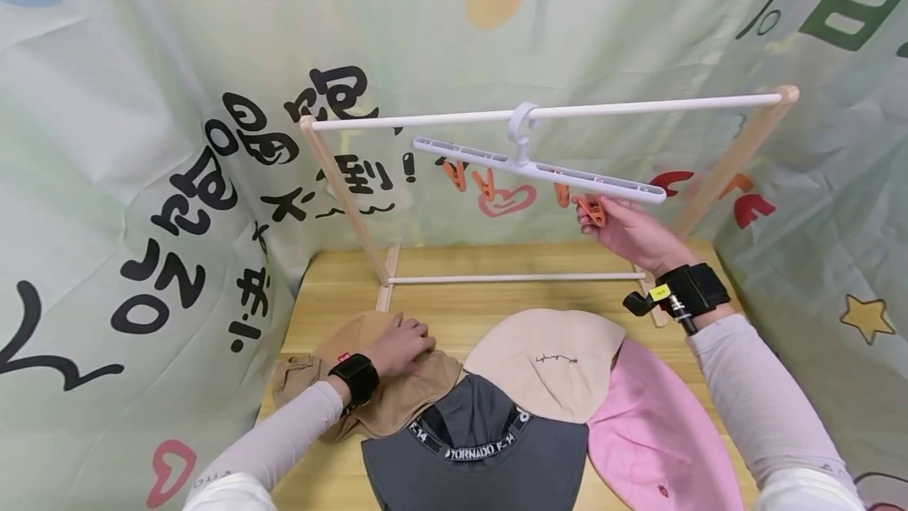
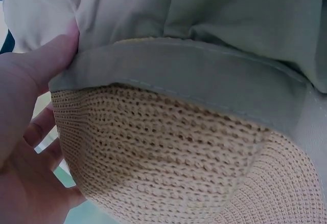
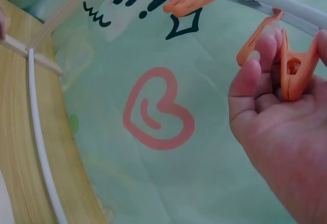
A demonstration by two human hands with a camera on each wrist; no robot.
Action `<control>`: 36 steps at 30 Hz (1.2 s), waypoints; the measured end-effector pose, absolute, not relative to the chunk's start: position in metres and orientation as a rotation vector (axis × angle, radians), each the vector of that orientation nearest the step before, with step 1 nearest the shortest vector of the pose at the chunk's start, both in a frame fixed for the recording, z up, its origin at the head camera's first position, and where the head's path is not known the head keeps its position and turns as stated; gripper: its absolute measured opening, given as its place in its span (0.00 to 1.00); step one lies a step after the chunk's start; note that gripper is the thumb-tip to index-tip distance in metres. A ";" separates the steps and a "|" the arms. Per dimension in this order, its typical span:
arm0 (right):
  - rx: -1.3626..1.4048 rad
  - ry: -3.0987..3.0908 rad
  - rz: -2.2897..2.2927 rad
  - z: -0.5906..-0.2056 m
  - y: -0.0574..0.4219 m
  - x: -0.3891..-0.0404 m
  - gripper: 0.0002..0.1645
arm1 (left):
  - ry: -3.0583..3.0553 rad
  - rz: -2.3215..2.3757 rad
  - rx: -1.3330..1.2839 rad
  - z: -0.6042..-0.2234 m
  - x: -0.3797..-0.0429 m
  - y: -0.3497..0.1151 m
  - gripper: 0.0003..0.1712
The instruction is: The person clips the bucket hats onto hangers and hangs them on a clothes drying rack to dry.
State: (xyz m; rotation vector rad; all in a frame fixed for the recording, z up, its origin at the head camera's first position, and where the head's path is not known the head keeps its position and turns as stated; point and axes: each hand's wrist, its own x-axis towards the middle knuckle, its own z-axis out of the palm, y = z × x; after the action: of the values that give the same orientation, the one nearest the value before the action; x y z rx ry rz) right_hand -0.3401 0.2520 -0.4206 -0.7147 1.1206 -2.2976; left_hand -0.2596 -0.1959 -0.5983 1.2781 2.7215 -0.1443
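Note:
My right hand point(image 1: 633, 235) pinches an orange clothespin point(image 1: 592, 211) just under the right arm of a white hanger point(image 1: 539, 170). Up close in the right wrist view, that clothespin point(image 3: 296, 70) sits between thumb and fingers, with another orange clothespin point(image 3: 255, 42) behind the fingertips. Several orange clothespins hang along the hanger, which hooks over a white rod point(image 1: 426, 118). Down on the table, my left hand point(image 1: 400, 347) grips a brown bucket hat point(image 1: 397, 408). In the left wrist view, its thumb lies on the fabric edge, beside a knitted tan part point(image 2: 168, 152).
A beige hat point(image 1: 546, 353), a dark grey hat point(image 1: 475, 471) with lettering and a pink hat point(image 1: 660, 432) lie on the wooden table point(image 1: 454, 306). Wooden posts point(image 1: 738, 160) and a lower white bar point(image 1: 511, 278) form the rack. Printed cloth point(image 1: 213, 38) encloses the table.

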 end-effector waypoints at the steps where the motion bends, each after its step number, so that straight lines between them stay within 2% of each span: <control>1: -0.713 1.138 -2.305 -0.420 0.252 -0.340 0.24 | 2.724 -0.154 1.285 -0.599 -0.259 -0.195 0.25; 11: -0.732 1.438 -2.246 -0.418 0.254 -0.337 0.25 | 2.770 -0.261 1.272 -0.600 -0.262 -0.187 0.20; 17: -0.601 1.870 -2.181 -0.412 0.252 -0.330 0.25 | 2.809 -0.317 1.279 -0.591 -0.266 -0.188 0.12; 20: -0.541 2.037 -2.164 -0.408 0.248 -0.328 0.24 | 2.825 -0.329 1.241 -0.586 -0.267 -0.191 0.12; 36: -0.586 1.877 -2.311 -0.403 0.234 -0.323 0.09 | 2.880 -0.176 1.170 -0.556 -0.262 -0.198 0.06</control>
State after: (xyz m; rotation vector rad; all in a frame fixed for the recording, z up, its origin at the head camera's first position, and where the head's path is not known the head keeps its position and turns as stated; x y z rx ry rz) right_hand -0.3233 0.2338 -0.4026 -0.5858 1.8771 -2.3111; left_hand -0.2620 -0.1985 -0.5562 1.1699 2.8801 -0.1756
